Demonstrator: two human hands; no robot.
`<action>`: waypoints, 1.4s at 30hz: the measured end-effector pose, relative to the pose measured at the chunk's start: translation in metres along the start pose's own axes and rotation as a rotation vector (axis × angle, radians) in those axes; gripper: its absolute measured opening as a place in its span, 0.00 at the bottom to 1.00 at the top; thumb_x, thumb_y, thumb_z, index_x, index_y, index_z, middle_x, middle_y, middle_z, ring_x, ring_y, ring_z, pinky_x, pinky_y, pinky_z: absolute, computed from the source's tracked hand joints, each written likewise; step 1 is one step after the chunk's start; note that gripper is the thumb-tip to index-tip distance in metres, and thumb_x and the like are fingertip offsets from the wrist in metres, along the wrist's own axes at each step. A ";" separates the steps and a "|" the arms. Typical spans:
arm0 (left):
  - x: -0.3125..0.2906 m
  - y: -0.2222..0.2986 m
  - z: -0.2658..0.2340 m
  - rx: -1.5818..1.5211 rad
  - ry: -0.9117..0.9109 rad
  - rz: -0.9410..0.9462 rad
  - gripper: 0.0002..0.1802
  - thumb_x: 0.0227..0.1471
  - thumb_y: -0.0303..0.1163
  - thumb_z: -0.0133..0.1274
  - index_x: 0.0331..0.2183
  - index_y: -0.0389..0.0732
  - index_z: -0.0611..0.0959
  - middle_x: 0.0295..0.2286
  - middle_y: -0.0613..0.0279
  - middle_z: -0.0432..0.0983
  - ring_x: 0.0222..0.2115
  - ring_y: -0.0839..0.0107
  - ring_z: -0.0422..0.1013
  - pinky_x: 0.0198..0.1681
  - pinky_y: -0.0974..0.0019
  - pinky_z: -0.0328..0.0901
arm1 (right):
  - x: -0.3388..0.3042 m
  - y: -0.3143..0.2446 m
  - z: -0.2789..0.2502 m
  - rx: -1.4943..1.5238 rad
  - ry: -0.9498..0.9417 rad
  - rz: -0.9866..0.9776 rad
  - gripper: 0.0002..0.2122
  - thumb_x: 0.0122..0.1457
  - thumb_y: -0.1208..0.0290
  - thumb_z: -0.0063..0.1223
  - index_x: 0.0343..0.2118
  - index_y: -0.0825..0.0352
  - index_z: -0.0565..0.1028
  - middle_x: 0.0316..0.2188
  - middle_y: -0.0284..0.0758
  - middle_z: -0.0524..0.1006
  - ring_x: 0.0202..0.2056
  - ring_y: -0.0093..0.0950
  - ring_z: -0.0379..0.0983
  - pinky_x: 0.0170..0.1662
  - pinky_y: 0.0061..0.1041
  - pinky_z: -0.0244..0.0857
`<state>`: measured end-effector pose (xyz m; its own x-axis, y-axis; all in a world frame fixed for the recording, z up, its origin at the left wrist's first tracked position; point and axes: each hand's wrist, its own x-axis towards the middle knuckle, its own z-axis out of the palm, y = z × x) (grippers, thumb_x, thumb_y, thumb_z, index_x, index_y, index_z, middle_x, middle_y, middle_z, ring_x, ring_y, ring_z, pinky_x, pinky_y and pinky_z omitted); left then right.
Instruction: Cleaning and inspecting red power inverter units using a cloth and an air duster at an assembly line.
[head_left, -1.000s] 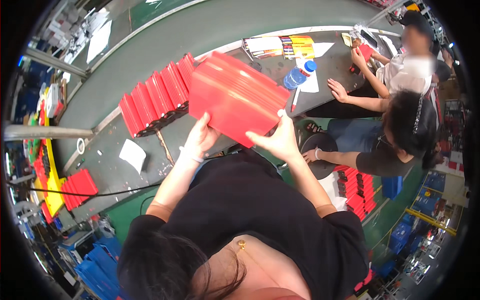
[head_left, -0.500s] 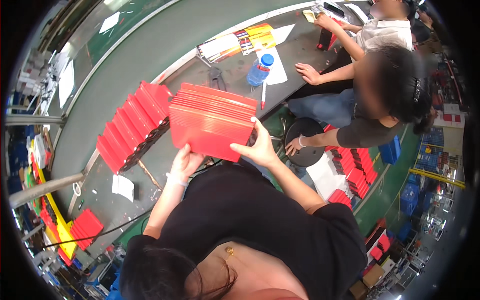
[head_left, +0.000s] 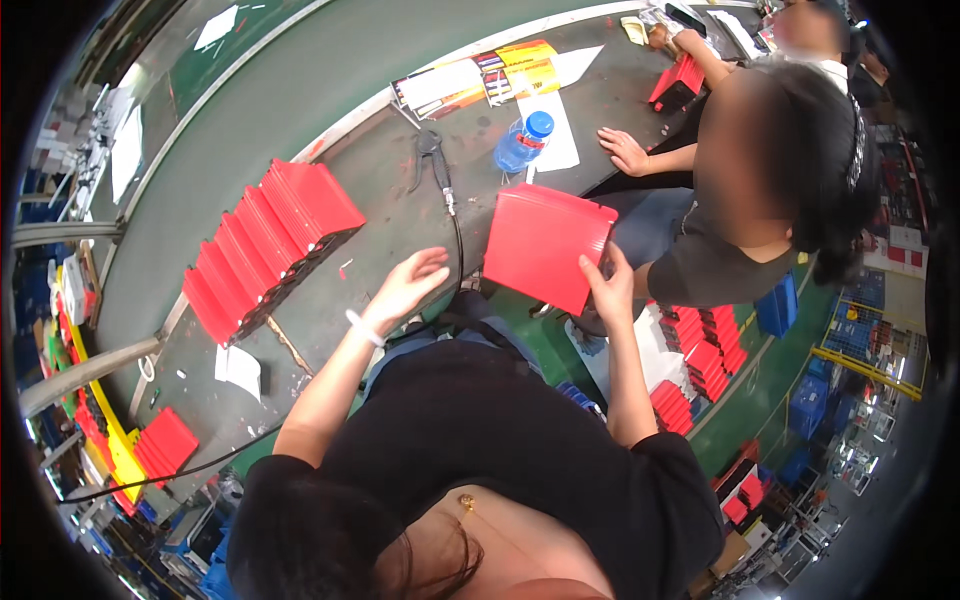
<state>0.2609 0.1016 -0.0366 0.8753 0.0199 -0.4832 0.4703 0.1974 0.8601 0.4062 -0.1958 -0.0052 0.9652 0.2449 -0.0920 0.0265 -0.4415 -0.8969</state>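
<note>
Fingers of my right hand (head_left: 612, 292), seen from the head camera, hold the right edge of a red, box-shaped housing with a smooth broad face (head_left: 545, 245), thumb on that face. It is tilted and raised in front of the near edge of a dark grey-green table (head_left: 385, 205). My left hand (head_left: 405, 290), a white band at its wrist, is apart from the housing, fingers loosely spread, slightly curled and empty. Between the two, a thin black hose runs up to a dark pistol-shaped tool (head_left: 437, 163). Left of my left hand, red ribbed housings (head_left: 270, 245) stand side by side in a slanting row. Beyond my housing, a blue-capped plastic bottle (head_left: 514, 152) stands beside the tool; to its right, a co-worker's hand (head_left: 624, 152) rests on the table.
</note>
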 end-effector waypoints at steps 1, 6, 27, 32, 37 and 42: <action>0.010 -0.002 0.001 0.054 0.015 0.051 0.28 0.52 0.39 0.52 0.52 0.36 0.67 0.49 0.53 0.67 0.51 0.64 0.62 0.54 0.63 0.57 | 0.001 -0.002 0.000 0.018 0.024 -0.008 0.20 0.49 0.67 0.60 0.42 0.74 0.71 0.33 0.38 0.77 0.36 0.24 0.72 0.42 0.22 0.64; 0.058 -0.001 0.004 0.204 0.121 0.208 0.23 0.53 0.39 0.50 0.47 0.35 0.73 0.43 0.56 0.73 0.44 0.68 0.69 0.49 0.64 0.62 | 0.004 -0.051 -0.004 -0.335 0.069 0.091 0.28 0.46 0.59 0.60 0.48 0.71 0.68 0.30 0.44 0.78 0.32 0.37 0.77 0.36 0.32 0.69; 0.312 0.109 0.000 1.040 -0.066 0.896 0.14 0.49 0.27 0.47 0.40 0.37 0.78 0.43 0.56 0.73 0.46 0.60 0.68 0.49 0.62 0.63 | 0.123 -0.080 -0.011 -0.817 0.272 0.102 0.35 0.45 0.49 0.57 0.56 0.60 0.62 0.31 0.44 0.77 0.36 0.40 0.75 0.40 0.34 0.67; 0.379 0.120 0.035 1.389 -0.407 0.947 0.20 0.43 0.24 0.53 0.43 0.39 0.77 0.48 0.58 0.68 0.49 0.59 0.65 0.51 0.60 0.61 | 0.187 -0.066 -0.043 -0.705 0.329 0.052 0.37 0.43 0.47 0.58 0.54 0.64 0.65 0.35 0.49 0.77 0.40 0.42 0.74 0.44 0.33 0.65; 0.426 0.120 0.063 1.442 -0.598 0.991 0.39 0.23 0.27 0.67 0.46 0.43 0.74 0.46 0.57 0.67 0.49 0.58 0.61 0.51 0.60 0.60 | 0.250 -0.066 -0.067 -0.760 0.346 0.143 0.37 0.43 0.43 0.56 0.54 0.60 0.65 0.40 0.44 0.76 0.45 0.40 0.72 0.48 0.33 0.62; 0.440 0.134 0.094 1.739 -0.783 0.867 0.35 0.15 0.32 0.70 0.36 0.48 0.77 0.38 0.62 0.67 0.44 0.60 0.62 0.44 0.60 0.62 | 0.279 -0.044 -0.085 -0.806 0.331 0.141 0.38 0.42 0.41 0.55 0.55 0.59 0.64 0.39 0.44 0.76 0.44 0.39 0.72 0.48 0.33 0.63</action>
<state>0.7198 0.0448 -0.1187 0.5108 -0.8329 -0.2130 -0.8031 -0.5507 0.2275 0.6966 -0.1816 0.0455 0.9959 -0.0653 0.0634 -0.0436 -0.9540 -0.2967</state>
